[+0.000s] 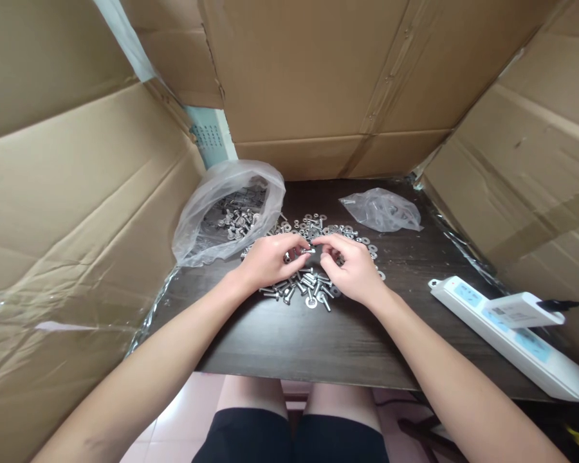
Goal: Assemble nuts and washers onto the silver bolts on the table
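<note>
Over a pile of metal hardware, my left hand (pixel 274 258) pinches a small bolt (pixel 311 251) between thumb and fingers, its end pointing right. My right hand (pixel 350 265) is close by, index fingertip near the bolt's end and thumb apart from the index finger; I see nothing held in it. Several loose bolts (pixel 309 280) lie just below the hands. Flat washers (pixel 311 302) lie among them, and more washers and nuts (pixel 313 222) spread out behind. The palms and some fingers' undersides are hidden.
An open clear plastic bag (pixel 193 225) with bolts inside stands at the left. A crumpled plastic bag (pixel 383 211) lies at the back right. A white power strip (pixel 506 341) with a plugged-in adapter (pixel 523 310) lies right. Cardboard walls (pixel 318 77) surround the dark table (pixel 289 347).
</note>
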### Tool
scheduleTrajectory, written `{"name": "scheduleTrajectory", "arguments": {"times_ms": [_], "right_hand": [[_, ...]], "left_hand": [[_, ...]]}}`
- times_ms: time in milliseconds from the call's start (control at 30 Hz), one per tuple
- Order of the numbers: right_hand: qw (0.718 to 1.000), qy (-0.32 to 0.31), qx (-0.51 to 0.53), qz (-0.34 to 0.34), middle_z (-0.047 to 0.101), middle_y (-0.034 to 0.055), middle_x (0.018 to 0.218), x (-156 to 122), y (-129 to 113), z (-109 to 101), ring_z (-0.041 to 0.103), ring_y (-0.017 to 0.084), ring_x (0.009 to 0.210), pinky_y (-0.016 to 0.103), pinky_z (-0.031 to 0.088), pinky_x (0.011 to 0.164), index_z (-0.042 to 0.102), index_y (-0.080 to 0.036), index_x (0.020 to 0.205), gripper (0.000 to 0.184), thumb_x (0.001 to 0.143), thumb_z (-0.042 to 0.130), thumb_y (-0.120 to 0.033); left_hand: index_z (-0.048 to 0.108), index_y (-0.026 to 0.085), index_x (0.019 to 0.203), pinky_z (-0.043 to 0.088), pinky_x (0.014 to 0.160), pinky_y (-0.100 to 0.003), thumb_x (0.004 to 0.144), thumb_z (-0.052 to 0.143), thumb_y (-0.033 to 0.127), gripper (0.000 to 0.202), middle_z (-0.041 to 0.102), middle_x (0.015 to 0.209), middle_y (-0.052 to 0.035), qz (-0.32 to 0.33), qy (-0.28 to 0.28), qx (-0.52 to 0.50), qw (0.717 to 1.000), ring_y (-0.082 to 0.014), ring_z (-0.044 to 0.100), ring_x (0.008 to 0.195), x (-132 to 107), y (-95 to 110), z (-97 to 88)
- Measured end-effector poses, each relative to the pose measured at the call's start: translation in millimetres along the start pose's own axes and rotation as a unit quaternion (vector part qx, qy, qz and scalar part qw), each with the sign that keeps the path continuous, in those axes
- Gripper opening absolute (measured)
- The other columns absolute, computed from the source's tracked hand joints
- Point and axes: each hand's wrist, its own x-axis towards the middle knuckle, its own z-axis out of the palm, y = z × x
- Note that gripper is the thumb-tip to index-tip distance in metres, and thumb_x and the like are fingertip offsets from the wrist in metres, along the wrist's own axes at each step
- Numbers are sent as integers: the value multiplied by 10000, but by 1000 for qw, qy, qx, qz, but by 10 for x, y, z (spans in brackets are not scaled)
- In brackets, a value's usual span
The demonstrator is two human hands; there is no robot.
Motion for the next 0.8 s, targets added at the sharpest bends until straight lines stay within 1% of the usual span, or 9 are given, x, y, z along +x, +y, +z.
{"name": "scheduleTrajectory", "arguments": {"times_ms": [133, 300, 400, 567, 800], "right_hand": [[1000, -20, -13, 16, 627, 19, 757, -2, 13, 2, 570, 145, 649, 284, 455, 635, 706, -171, 941, 219, 845, 523, -101], [1000, -8, 3, 14, 622, 16, 742, 17, -44, -30, 579, 154, 667, 290, 462, 659, 701, -184, 920, 226, 838, 510, -95], [1000, -8, 7, 11, 623, 15, 740, 20, -53, -32, 581, 151, 663, 286, 459, 653, 700, -181, 903, 220, 841, 508, -95], [1000, -15, 5, 16, 630, 13, 743, 9, -13, -7, 587, 146, 666, 276, 459, 653, 693, -169, 926, 213, 841, 512, -95], [998, -39, -13, 45, 627, 10, 725, 0, -11, 0, 557, 144, 627, 282, 453, 635, 677, -173, 936, 142, 855, 561, -172]], "left_hand": [[665, 176, 996, 483, 654, -217, 939, 617, 285, 132, 690, 851, -9, -6, 3, 5, 1000, -113, 638, 723, 7, 6, -8], [671, 172, 986, 480, 641, -218, 928, 614, 266, 124, 690, 853, -23, -8, -2, 5, 1000, -128, 641, 735, 4, 8, -12], [669, 173, 983, 477, 645, -215, 925, 614, 260, 118, 683, 843, -17, -10, -3, 6, 1000, -122, 635, 730, -3, 4, -11], [664, 175, 983, 473, 651, -214, 910, 626, 240, 105, 671, 825, 2, -4, -4, 6, 1000, -112, 625, 725, -7, -9, 4], [669, 167, 1002, 479, 659, -225, 947, 598, 289, 151, 679, 856, -21, 4, 2, 4, 1000, -121, 624, 736, -7, 2, 5]]}}
